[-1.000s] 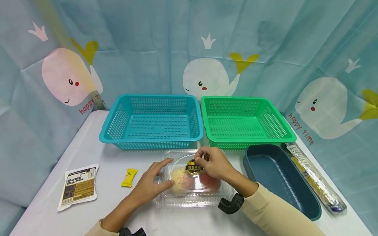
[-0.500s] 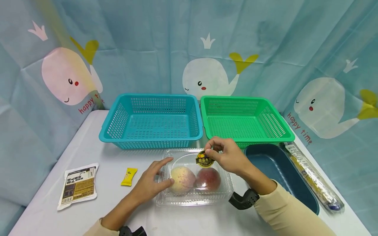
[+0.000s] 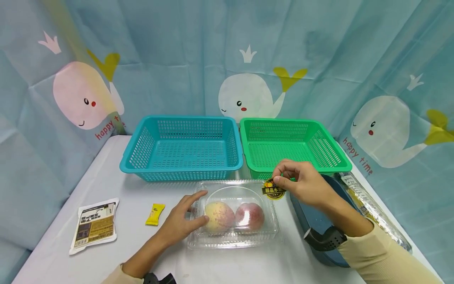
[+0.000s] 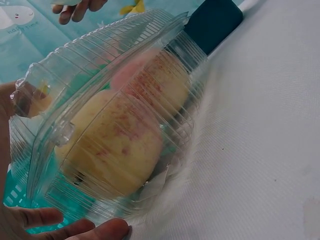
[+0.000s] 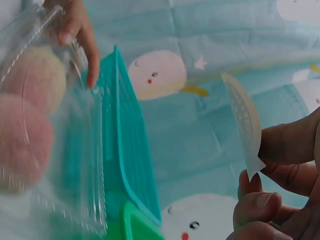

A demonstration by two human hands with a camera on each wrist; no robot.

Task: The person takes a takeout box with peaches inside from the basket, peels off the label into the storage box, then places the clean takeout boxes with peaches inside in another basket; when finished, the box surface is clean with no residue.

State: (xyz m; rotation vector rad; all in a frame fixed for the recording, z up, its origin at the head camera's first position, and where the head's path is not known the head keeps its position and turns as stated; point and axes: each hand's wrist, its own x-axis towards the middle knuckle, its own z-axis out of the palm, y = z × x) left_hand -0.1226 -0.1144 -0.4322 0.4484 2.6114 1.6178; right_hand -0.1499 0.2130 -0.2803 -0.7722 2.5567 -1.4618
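A clear plastic fruit box [image 3: 234, 236] lies on the table with two peaches [image 3: 250, 216] inside, its lid down. My left hand [image 3: 181, 217] rests against the left end of the box, thumb and index finger spread at the lid. In the left wrist view, fingers [image 4: 107, 230] lie relaxed beside the box's end. My right hand [image 3: 301, 183] pinches a round black-and-gold sticker [image 3: 274, 190] between thumb and fingertips, off the box's upper right corner. The sticker's pale back [image 5: 242, 120] curves outward in the right wrist view.
A blue basket [image 3: 184, 175] and a green basket [image 3: 301, 169] stand behind the box. At right are a dark blue tub [image 3: 301, 215], partly behind my right forearm, and a long clear-wrapped packet [image 3: 383, 221]. A yellow sachet [image 3: 155, 214] and a brown-white pouch [image 3: 94, 225] lie left.
My right hand has moved rightward, lifting the sticker from the lid and carrying it past the box's right edge. My left hand has stayed at the box.
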